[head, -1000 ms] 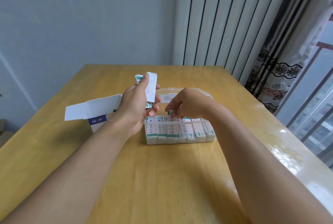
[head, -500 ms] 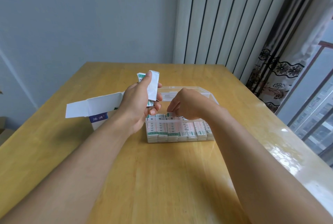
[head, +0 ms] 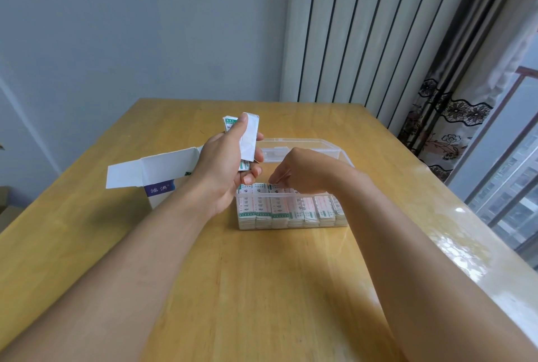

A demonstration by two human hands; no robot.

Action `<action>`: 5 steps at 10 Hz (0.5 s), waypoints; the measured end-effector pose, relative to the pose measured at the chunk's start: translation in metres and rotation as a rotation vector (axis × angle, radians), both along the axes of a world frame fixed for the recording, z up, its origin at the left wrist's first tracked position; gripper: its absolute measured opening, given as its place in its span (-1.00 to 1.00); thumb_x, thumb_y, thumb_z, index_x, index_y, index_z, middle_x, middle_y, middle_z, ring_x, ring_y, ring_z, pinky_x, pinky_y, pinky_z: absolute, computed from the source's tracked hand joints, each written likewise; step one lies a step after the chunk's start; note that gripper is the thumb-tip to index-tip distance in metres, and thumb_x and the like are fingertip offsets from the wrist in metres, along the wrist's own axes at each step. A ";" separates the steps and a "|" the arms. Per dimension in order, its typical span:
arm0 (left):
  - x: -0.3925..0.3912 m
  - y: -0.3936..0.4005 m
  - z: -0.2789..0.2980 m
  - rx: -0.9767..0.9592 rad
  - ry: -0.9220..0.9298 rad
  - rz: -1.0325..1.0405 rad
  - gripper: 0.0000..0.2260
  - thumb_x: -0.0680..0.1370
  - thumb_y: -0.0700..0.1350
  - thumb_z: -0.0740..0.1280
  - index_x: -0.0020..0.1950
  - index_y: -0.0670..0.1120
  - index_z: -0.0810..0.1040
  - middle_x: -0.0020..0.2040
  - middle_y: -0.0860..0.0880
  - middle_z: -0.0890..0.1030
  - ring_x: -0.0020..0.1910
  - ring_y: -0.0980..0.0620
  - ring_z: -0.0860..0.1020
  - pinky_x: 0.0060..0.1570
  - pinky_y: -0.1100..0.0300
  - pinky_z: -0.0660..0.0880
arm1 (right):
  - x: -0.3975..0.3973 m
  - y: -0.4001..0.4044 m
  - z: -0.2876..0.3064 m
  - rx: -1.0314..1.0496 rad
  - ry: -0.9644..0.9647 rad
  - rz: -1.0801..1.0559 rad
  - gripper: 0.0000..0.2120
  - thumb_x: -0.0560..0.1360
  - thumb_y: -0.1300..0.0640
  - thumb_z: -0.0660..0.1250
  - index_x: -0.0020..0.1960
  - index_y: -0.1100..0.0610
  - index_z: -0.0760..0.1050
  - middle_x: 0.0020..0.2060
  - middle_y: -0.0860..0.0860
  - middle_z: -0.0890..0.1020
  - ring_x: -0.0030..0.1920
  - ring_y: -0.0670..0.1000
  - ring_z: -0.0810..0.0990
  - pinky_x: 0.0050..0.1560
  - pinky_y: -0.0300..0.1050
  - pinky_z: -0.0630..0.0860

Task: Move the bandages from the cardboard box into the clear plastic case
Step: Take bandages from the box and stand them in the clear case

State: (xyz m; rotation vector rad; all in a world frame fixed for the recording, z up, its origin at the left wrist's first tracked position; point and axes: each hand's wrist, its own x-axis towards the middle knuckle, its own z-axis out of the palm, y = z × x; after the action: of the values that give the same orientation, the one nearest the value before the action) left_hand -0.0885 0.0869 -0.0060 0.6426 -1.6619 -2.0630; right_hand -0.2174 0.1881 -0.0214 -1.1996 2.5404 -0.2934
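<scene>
Left hand (head: pixel 225 163) is gripping a flat stack of paper-wrapped bandages (head: pixel 248 140) above the clear plastic case (head: pixel 294 210), while right hand (head: pixel 300 173) fingers (head: pixel 275 181) are curling onto the packed rows inside it.

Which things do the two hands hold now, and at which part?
The left hand grips a stack of bandages around its lower half. The right hand reaches into the case; whether its fingertips pinch a bandage cannot be told.
</scene>
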 end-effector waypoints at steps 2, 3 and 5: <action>0.000 0.000 0.000 -0.003 0.001 -0.005 -0.61 0.69 0.14 0.18 0.07 -0.16 0.59 -0.39 -0.03 0.54 -0.50 0.06 0.44 -0.59 0.29 0.29 | 0.005 0.000 0.003 0.021 -0.012 0.001 -0.64 0.61 0.27 0.25 0.33 0.01 0.59 0.18 -0.04 0.68 0.16 0.01 0.63 0.27 -0.05 0.53; 0.000 0.000 0.000 -0.009 -0.005 -0.003 -0.61 0.69 0.14 0.18 0.08 -0.16 0.59 -0.36 -0.04 0.54 -0.49 0.07 0.44 -0.59 0.30 0.30 | 0.004 0.002 0.007 -0.014 -0.012 -0.020 -0.63 0.61 0.29 0.26 0.33 0.01 0.58 0.16 -0.05 0.69 0.15 0.01 0.63 0.25 -0.04 0.54; 0.000 -0.001 0.000 -0.015 -0.011 -0.005 -0.61 0.69 0.15 0.18 0.07 -0.15 0.59 -0.32 -0.05 0.54 -0.48 0.08 0.45 -0.59 0.30 0.31 | -0.002 0.008 0.015 0.088 0.067 -0.156 -0.82 0.55 0.06 0.42 0.09 0.12 0.68 -0.14 0.05 0.73 -0.03 0.12 0.69 0.05 0.07 0.65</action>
State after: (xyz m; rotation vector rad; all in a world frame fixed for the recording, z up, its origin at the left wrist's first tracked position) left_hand -0.0880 0.0863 -0.0060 0.6471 -1.6857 -2.0517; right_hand -0.2198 0.1963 -0.0066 -0.9967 2.6801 -0.1770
